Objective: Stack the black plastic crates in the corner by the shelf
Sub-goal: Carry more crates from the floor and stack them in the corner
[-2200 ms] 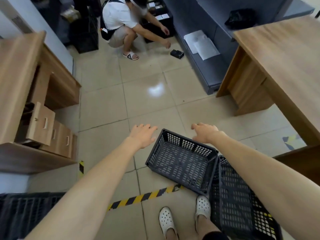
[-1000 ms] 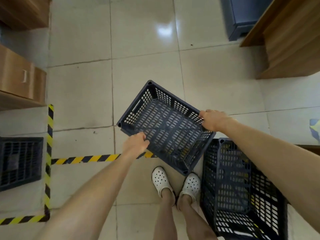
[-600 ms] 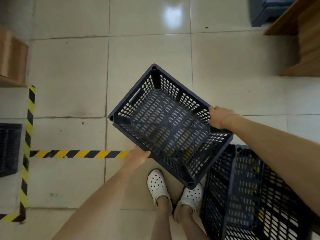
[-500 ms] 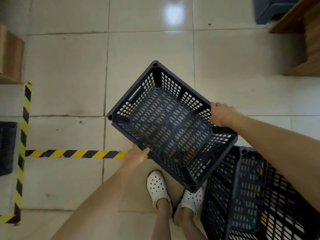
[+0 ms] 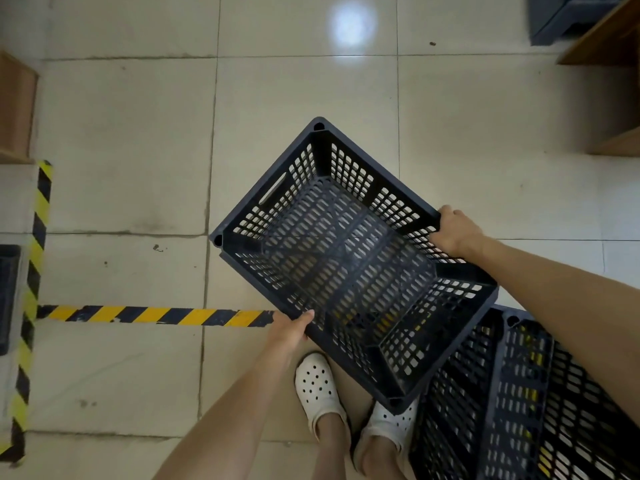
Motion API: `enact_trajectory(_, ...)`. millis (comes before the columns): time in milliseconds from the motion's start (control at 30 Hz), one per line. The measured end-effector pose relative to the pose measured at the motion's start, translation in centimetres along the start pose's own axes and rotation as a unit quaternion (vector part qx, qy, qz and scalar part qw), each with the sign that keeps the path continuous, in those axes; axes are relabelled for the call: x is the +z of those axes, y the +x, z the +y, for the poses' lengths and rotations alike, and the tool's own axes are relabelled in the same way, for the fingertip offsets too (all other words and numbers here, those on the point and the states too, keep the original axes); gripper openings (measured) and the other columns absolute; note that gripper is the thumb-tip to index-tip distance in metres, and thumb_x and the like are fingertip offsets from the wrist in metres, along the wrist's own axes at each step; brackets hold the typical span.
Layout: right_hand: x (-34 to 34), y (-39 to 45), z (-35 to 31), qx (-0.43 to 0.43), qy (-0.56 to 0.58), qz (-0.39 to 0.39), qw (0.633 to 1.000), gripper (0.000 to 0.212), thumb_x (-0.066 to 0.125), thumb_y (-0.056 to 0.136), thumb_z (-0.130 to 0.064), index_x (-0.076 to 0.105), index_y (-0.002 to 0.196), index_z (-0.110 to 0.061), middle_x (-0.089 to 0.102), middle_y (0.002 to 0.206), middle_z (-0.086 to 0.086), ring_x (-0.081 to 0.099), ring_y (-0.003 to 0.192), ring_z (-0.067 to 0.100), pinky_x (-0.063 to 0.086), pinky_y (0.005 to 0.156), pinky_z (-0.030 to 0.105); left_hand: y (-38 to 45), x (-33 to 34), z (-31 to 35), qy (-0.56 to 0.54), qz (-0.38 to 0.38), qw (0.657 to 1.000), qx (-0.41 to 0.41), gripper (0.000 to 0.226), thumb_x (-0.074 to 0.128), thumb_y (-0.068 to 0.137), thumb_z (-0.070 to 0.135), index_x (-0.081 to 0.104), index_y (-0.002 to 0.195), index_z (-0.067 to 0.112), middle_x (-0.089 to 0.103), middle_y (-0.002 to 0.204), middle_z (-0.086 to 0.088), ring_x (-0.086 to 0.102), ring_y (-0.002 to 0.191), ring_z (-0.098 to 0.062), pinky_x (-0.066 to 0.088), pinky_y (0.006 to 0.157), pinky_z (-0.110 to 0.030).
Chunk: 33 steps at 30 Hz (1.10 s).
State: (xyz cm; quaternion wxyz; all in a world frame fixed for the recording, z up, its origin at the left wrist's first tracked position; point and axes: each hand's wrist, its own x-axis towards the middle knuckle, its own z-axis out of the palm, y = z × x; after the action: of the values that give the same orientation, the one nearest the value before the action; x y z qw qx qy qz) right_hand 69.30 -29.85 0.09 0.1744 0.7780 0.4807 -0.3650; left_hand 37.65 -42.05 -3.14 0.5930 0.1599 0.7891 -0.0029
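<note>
Both arms reach fwd & down from the bottom of frame. Left hand [image 5: 290, 330] grips the near long rim of the black crate [image 5: 349, 258], thumb on top of the rim, other fingers tucked under the edge & not visible. Right hand [image 5: 454, 231] curls over the far long rim w/ knuckles up, fingertips hidden inside the wall. Crate is held off the tiled floor [image 5: 121, 140], open side up, turned diagonally, its near corner over the white clogs [image 5: 320, 388]. A second crate [image 5: 519, 393] lies at lower right, partly under the right forearm & cut by the frame edge; can't tell how it sits. Yellow-black floor tape [image 5: 156, 315] runs to the left hand, its end hidden behind it. Another dark crate [image 5: 7, 296] at far left is mostly cropped.
</note>
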Motion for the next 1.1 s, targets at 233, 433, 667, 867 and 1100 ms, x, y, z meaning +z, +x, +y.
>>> enact_trajectory(233,-1.1,-3.3,-0.5,-0.026,-0.081,-0.007,0.996,0.037,0.049,0.095,-0.025,0.04,0.127,-0.007,0.054,0.121,0.015,0.056,0.108,0.032,0.048,0.088,0.042,-2.2,-3.9,1.0,-0.003,0.041,0.998,0.057,0.037,0.068,0.09,0.022,0.041,0.113,0.01,0.059,0.116,-0.011,0.063,0.103,-0.035,0.057,0.083,-0.048)
enact_trajectory(433,-5.4,-7.6,-3.4,-0.028,-0.126,-0.014,0.992,0.038,0.047,0.099,-0.031,0.041,0.128,-0.007,0.057,0.121,0.012,0.058,0.107,0.029,0.046,0.082,0.037,-7.4,-9.0,5.0,0.095,0.089,0.986,0.106,0.039,0.065,0.091,0.034,0.04,0.108,0.01,0.06,0.113,-0.014,0.064,0.093,-0.033,0.058,0.062,-0.04)
enact_trajectory(667,-12.7,-17.7,-5.9,-0.041,-0.137,-0.019,0.99,0.036,0.048,0.099,-0.026,0.046,0.125,-0.003,0.06,0.108,0.008,0.06,0.094,0.024,0.044,0.073,0.028,-18.6,-15.7,8.4,0.174,0.106,0.967,0.155,0.051,0.064,0.087,0.047,0.041,0.117,0.014,0.061,0.119,-0.01,0.064,0.1,-0.032,0.056,0.083,-0.042)
enact_trajectory(867,-20.6,-27.3,-8.4,-0.089,-0.15,-0.024,0.984,0.027,0.047,0.097,-0.021,0.061,0.112,-0.004,0.063,0.089,0.003,0.06,0.086,0.023,0.052,0.083,0.032,-30.2,-22.2,10.2,0.198,0.163,0.941,0.222,0.04,0.061,0.093,0.035,0.049,0.123,0.012,0.065,0.114,-0.006,0.064,0.102,-0.03,0.056,0.084,-0.042)
enact_trajectory(1100,-30.6,-40.0,-13.9,-0.161,-0.145,0.017,0.976,0.036,0.044,0.101,-0.025,0.062,0.114,0.003,0.068,0.109,0.016,0.062,0.086,0.026,0.041,0.074,0.024,-43.6,-31.0,12.3,0.22,0.25,0.902,0.276,0.025,0.054,0.096,0.027,0.058,0.112,0.01,0.067,0.103,-0.01,0.063,0.087,-0.026,0.053,0.078,-0.037)
